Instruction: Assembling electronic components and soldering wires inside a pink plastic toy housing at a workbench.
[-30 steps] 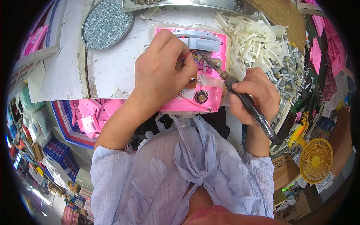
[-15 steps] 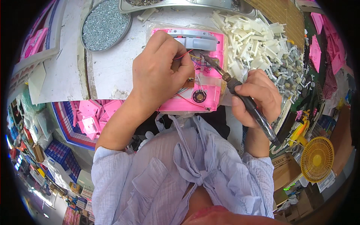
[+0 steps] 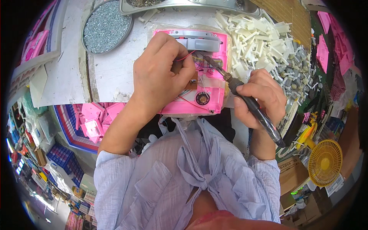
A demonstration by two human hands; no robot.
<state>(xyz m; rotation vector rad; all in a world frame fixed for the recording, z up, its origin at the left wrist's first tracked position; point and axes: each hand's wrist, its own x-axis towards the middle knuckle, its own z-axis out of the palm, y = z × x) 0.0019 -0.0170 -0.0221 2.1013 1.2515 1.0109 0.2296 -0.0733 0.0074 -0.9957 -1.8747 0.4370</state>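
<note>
A pink plastic casing [image 3: 223, 78] lies open-side up before me, with wires and small parts inside. My left hand [image 3: 163, 71] is closed over its left half, thumb and fingers pinched on a thin red wire [image 3: 187, 56] whose end sticks out to the right. From the other side, my right hand [image 3: 262, 99] grips a black-handled soldering iron [image 3: 249, 100]. Its metal tip reaches into the casing by a small circuit board, close to the wire end. Whether they touch is unclear. A round speaker [image 3: 202, 98] and a grey curved piece [image 3: 207, 45] are also in the casing.
Beside the casing on the right lie heaps of white plastic pieces [image 3: 255, 42] and small grey motors [image 3: 295, 63]. A round pan of screws [image 3: 107, 28] and a metal tray [image 3: 184, 5] are at the back. Left below, a basket [image 3: 69, 132] holds pink parts. A yellow fan [image 3: 325, 163] stands right.
The soldering iron's tip and my right hand have shifted slightly to the left. My left hand keeps its pinch, with only a slight shift.
</note>
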